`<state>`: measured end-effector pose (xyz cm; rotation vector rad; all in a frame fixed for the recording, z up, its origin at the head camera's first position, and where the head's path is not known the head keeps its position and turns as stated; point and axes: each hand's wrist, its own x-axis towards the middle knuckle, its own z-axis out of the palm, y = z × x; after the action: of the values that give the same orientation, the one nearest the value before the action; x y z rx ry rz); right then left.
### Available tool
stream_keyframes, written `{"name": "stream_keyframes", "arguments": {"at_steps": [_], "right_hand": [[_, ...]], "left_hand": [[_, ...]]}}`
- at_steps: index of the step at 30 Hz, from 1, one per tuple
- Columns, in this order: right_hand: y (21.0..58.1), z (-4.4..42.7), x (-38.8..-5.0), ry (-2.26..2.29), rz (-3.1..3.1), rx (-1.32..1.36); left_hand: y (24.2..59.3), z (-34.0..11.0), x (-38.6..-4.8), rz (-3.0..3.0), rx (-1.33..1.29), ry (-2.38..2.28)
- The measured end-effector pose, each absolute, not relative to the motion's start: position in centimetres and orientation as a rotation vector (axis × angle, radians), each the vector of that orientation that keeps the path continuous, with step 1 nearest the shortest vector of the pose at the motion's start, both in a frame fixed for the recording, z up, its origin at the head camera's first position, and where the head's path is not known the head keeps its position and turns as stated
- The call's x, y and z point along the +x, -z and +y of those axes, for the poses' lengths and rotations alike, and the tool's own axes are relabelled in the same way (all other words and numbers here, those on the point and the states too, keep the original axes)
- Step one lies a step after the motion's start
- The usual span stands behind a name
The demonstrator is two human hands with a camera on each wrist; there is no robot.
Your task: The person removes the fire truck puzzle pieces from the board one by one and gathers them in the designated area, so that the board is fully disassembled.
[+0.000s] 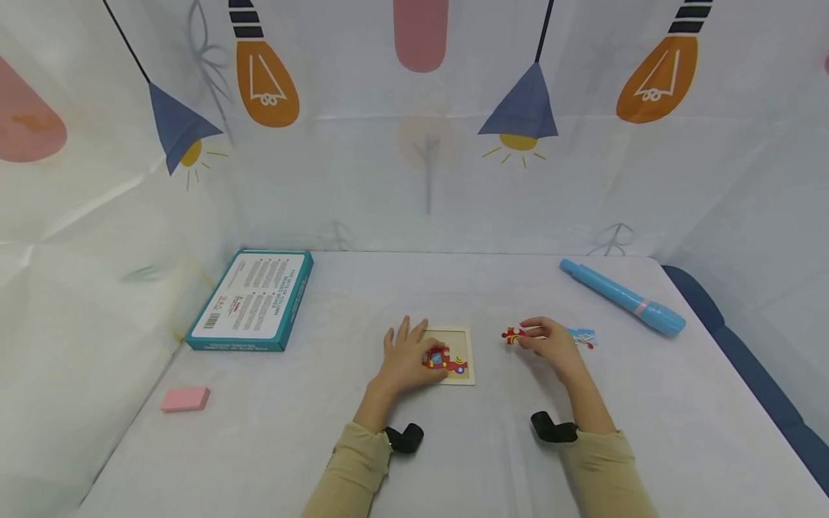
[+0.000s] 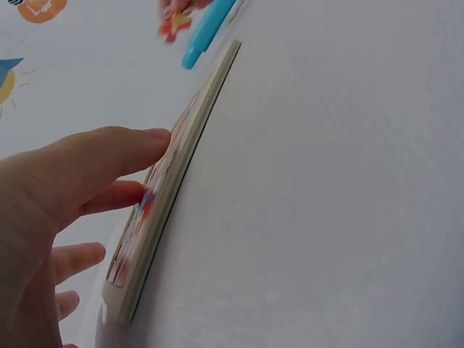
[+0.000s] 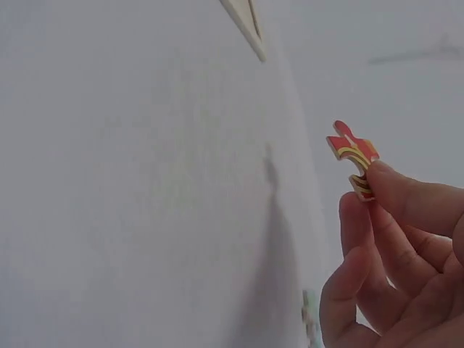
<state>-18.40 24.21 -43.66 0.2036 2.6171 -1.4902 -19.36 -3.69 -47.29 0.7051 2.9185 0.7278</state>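
A small wooden puzzle board (image 1: 472, 363) with a pale frame lies on the white table, partly filled with pieces of a red vehicle picture (image 1: 457, 366). My left hand (image 1: 401, 363) rests on its left side, thumb and index finger touching the pieces, the other fingers spread. To the right of the board, my right hand (image 1: 553, 347) pinches a red and yellow jigsaw piece (image 3: 351, 154) between thumb and fingers, raised above the table. Just past that hand lie blue puzzle pieces (image 1: 583, 337), partly hidden by it; how many, I cannot tell.
A teal and white box (image 1: 252, 298) lies at the back left, with a pink block (image 1: 185, 399) in front of it. At the back right is a light blue marker-shaped tube (image 1: 622, 296). White printed sheets (image 1: 363, 180) hang around the table; a dark blue chair (image 1: 732, 338) stands beyond the right edge.
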Motion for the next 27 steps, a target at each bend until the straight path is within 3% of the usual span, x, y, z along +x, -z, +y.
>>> {"name": "stream_keyframes", "arguments": {"at_steps": [14,27], "right_hand": [[44.4,32.8,-15.2,1.353,2.633,0.552],[44.6,33.8,-15.2,1.065,2.818,0.742]], "left_hand": [[47.1,-4.2,-19.7,2.885,0.715,-0.672],[47.1,-4.6,-19.7,2.854,0.727,-0.719]]}}
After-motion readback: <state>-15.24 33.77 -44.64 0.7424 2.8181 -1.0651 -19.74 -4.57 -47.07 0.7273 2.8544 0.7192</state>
